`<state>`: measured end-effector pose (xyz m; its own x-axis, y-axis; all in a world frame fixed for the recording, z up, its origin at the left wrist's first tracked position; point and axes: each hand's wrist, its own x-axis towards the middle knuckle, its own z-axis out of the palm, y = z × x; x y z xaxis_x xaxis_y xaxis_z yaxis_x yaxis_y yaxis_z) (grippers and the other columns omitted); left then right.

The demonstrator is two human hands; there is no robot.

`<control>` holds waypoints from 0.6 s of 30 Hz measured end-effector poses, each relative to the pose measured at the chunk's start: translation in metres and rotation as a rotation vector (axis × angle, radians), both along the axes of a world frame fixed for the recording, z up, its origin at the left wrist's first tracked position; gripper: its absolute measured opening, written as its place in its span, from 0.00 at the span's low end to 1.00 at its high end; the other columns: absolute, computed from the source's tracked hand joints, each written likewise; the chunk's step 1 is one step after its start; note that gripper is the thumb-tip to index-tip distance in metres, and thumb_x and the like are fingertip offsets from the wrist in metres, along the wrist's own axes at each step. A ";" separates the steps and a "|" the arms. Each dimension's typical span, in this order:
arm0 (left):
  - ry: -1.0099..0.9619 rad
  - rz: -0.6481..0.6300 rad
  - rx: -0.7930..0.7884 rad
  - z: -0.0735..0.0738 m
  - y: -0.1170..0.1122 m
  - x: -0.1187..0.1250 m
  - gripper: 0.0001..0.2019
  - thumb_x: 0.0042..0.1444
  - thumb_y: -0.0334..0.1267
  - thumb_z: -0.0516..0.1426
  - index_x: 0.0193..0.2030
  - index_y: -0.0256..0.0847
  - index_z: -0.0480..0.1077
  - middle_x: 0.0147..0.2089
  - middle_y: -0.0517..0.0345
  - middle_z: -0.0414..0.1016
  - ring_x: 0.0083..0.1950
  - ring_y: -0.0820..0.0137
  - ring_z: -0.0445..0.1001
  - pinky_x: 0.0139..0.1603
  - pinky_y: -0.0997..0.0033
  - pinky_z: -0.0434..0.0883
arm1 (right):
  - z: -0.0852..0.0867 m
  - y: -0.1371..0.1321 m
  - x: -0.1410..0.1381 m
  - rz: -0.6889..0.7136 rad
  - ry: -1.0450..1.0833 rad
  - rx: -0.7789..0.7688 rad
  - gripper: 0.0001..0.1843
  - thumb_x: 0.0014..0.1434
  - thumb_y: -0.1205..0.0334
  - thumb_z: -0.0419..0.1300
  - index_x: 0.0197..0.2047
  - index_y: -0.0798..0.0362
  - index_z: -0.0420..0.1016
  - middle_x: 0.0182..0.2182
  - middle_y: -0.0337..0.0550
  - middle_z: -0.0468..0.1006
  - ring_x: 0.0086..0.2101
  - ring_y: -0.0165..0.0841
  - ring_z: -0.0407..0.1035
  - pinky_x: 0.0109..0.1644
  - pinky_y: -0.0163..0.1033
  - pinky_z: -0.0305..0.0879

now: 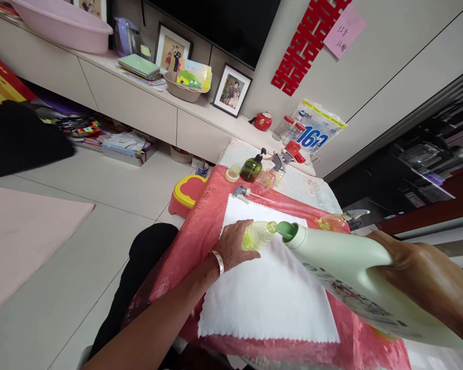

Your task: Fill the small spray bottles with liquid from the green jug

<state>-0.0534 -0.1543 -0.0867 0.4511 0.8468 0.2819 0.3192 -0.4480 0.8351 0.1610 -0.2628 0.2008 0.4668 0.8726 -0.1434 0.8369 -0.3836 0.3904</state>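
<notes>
My left hand [231,245], with a bangle at the wrist, is wrapped round a small clear spray bottle body [259,235] with yellowish liquid in it. My right hand [412,264] grips the handle of a large pale green detergent jug [335,246]. The jug is tilted, its green spout [286,230] at the small bottle's open mouth. Whether liquid is flowing I cannot tell. Beneath them lies a white scallop-edged cloth [270,308]. A loose spray head [241,192] with a tube rests at its far edge.
A red plastic sheet [189,257] covers the near table. Beyond stand a pale cap [232,173], a green pump bottle [251,168] and a clear spray bottle [264,181]. Another spray bottle [332,222] lies at the right. A red-and-yellow stool [189,191] stands left of the table.
</notes>
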 end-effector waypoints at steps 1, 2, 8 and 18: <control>0.000 0.000 0.001 0.000 0.000 0.000 0.47 0.41 0.49 0.74 0.66 0.46 0.59 0.64 0.45 0.72 0.64 0.47 0.72 0.65 0.43 0.67 | 0.001 0.001 -0.001 -0.045 0.012 -0.045 0.17 0.57 0.70 0.60 0.43 0.36 0.76 0.28 0.27 0.79 0.30 0.35 0.78 0.28 0.32 0.63; 0.000 0.000 0.001 -0.001 0.000 0.000 0.47 0.41 0.49 0.74 0.66 0.45 0.59 0.64 0.45 0.72 0.64 0.47 0.72 0.65 0.44 0.67 | 0.001 0.001 -0.001 -0.081 0.014 -0.083 0.17 0.59 0.69 0.59 0.45 0.36 0.75 0.31 0.28 0.81 0.33 0.37 0.78 0.30 0.33 0.64; -0.001 0.005 0.004 -0.001 0.000 0.000 0.47 0.42 0.50 0.73 0.67 0.46 0.59 0.64 0.46 0.72 0.64 0.48 0.72 0.65 0.44 0.66 | 0.002 0.003 -0.003 -0.079 0.001 -0.107 0.20 0.61 0.68 0.57 0.52 0.36 0.72 0.35 0.34 0.81 0.38 0.42 0.79 0.33 0.37 0.65; -0.008 -0.001 -0.006 0.000 0.000 0.000 0.47 0.42 0.49 0.73 0.67 0.45 0.59 0.65 0.45 0.72 0.64 0.48 0.72 0.66 0.44 0.66 | 0.001 0.003 -0.002 -0.071 -0.008 -0.107 0.18 0.62 0.67 0.57 0.51 0.36 0.72 0.35 0.33 0.81 0.38 0.42 0.79 0.33 0.36 0.65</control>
